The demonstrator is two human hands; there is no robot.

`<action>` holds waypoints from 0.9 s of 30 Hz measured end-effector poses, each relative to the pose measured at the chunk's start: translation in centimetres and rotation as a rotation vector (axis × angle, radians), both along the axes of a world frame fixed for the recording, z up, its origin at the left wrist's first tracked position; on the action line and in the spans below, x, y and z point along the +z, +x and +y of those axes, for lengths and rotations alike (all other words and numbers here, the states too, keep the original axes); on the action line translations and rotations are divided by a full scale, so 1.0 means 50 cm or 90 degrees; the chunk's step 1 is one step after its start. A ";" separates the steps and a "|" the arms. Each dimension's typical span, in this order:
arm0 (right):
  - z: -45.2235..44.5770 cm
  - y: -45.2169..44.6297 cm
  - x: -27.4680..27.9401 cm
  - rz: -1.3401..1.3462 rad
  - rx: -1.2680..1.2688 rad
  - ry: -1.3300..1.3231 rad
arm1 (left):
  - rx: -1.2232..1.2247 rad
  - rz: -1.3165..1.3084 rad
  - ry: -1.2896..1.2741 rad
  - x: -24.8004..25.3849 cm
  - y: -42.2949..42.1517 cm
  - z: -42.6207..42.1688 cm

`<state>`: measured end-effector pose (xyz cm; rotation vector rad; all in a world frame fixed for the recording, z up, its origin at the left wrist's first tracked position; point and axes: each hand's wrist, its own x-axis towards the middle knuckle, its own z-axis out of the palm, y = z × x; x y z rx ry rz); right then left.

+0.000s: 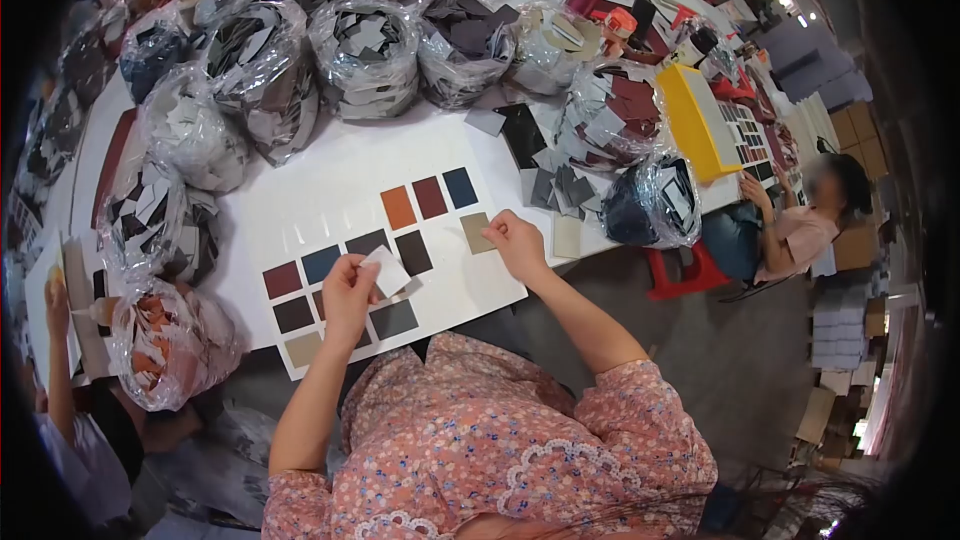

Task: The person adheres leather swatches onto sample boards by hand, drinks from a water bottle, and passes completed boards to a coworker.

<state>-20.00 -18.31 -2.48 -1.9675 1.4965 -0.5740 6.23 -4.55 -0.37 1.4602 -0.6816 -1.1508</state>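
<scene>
A white sheet lies before me with rows of square color swatches on it. Between the thumb and fingers of my left hand is a small white square swatch, held above the sheet; whether it is one piece or a stack, I cannot tell. At the sheet's right side my right hand pinches the edge of a beige swatch. Farther back on the sheet sit an orange swatch, a maroon swatch and a navy swatch. My left hand partly hides the darker swatches beneath it.
Clear plastic bags of swatches, such as one with grey pieces, ring the work area. Loose grey swatches lie to the right. Beyond stand a yellow box and a co-worker. Another person's hand is at far left.
</scene>
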 end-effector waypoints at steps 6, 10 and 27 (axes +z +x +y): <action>0.001 0.002 -0.007 0.022 -0.001 -0.012 | -0.050 -0.025 0.012 -0.012 -0.026 -0.024; 0.000 0.006 -0.003 0.044 0.001 -0.006 | -0.066 -0.037 0.008 -0.023 -0.039 -0.041; -0.019 0.018 0.029 0.134 0.010 0.026 | -0.112 -0.134 0.020 -0.034 -0.113 -0.150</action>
